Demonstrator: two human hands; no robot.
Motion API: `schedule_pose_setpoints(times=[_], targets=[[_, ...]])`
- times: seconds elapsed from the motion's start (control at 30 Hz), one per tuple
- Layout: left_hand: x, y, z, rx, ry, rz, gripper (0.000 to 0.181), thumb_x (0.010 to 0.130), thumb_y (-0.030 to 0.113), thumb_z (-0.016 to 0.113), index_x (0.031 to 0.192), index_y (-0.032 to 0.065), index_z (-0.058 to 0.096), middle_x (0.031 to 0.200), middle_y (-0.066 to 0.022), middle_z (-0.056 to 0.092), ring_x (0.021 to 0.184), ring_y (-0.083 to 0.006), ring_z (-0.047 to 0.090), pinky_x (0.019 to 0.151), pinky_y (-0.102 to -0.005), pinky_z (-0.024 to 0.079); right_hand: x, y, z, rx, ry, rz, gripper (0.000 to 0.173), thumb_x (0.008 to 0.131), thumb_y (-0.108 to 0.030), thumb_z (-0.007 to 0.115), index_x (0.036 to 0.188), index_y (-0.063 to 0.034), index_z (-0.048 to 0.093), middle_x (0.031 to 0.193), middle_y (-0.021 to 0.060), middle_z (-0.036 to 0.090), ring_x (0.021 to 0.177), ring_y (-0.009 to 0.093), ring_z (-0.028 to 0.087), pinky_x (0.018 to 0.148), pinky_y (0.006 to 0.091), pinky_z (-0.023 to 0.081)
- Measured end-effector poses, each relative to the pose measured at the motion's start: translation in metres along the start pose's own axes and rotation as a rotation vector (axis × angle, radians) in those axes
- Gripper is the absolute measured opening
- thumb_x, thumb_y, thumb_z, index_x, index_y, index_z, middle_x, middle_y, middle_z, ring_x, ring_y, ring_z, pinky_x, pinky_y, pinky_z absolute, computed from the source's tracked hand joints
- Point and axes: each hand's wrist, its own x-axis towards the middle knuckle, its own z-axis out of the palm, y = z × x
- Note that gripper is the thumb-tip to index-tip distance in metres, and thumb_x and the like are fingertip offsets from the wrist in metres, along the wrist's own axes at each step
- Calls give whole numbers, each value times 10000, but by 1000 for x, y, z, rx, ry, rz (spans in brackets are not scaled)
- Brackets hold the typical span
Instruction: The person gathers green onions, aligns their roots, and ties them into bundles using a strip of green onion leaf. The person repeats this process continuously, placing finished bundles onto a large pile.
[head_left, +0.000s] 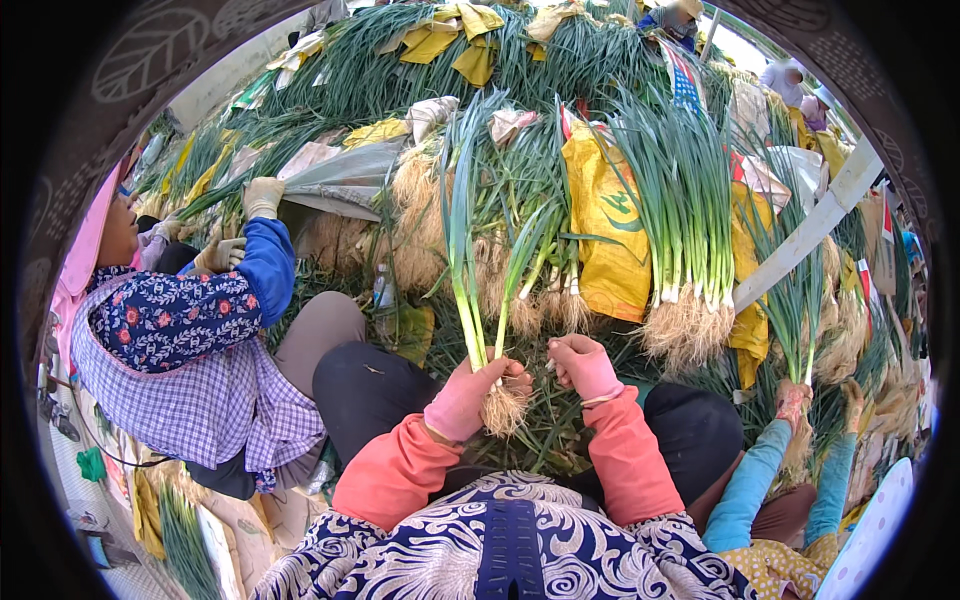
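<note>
My left hand (480, 394), in a pink fingerless cover, grips a few green onions (471, 315) near their roots. Their long green leaves point away from me, and the pale root tuft (504, 411) hangs below my fingers. Just to the right, my right hand (586, 366) is curled with thumb and forefinger together. A small pale bit shows at its fingertips; whether it is held is unclear. Beyond that hand lies a thick row of cleaned green onions (690, 247), white stems and roots towards me. Uncleaned green onions (517, 195) lie in front of my left hand.
A yellow woven sack (606, 217) lies between the onion piles. At left sits a person with white gloves (262, 198); at right another person's hand (793, 397) holds onions. A pale slanting bar (810, 225) crosses the right side. A plastic bottle (383, 289) stands among leaf scraps.
</note>
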Motion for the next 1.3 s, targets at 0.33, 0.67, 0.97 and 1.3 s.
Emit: schedule_pose_setpoints(times=[0.33, 0.67, 0.97, 1.3], targets=[[21, 0, 1, 132, 44, -50, 354, 877, 84, 590, 1223, 53, 520, 725, -31, 484, 563, -148, 495, 589, -325, 484, 164, 12, 18, -667, 350, -151, 469, 817, -372, 604, 1119, -14, 639, 987, 207, 687, 939, 336, 660, 824, 403, 500], [37, -13, -37, 323, 232, 197, 210, 872, 80, 599, 1078, 48, 579, 819, -22, 565, 722, -129, 559, 652, -317, 479, 49, -2, 31, -242, -105, 121, 316, 788, -282, 700, 911, 4, 643, 693, 59, 616, 548, 130, 561, 501, 271, 448], [32, -31, -33, 378, 113, -14, 159, 826, 55, 642, 952, 38, 545, 846, -45, 592, 746, -133, 580, 659, -278, 471, 45, 10, 39, -356, 144, -97, 428, 810, -373, 695, 934, 25, 602, 753, 132, 634, 602, 211, 610, 555, 334, 482], [12, -47, -24, 728, 181, 105, 247, 731, 77, 713, 921, 41, 560, 796, -29, 584, 698, -128, 558, 651, -270, 462, 46, 11, 20, -1035, 273, -162, 401, 960, -398, 425, 937, -62, 641, 936, 197, 660, 921, 385, 619, 794, 469, 480]])
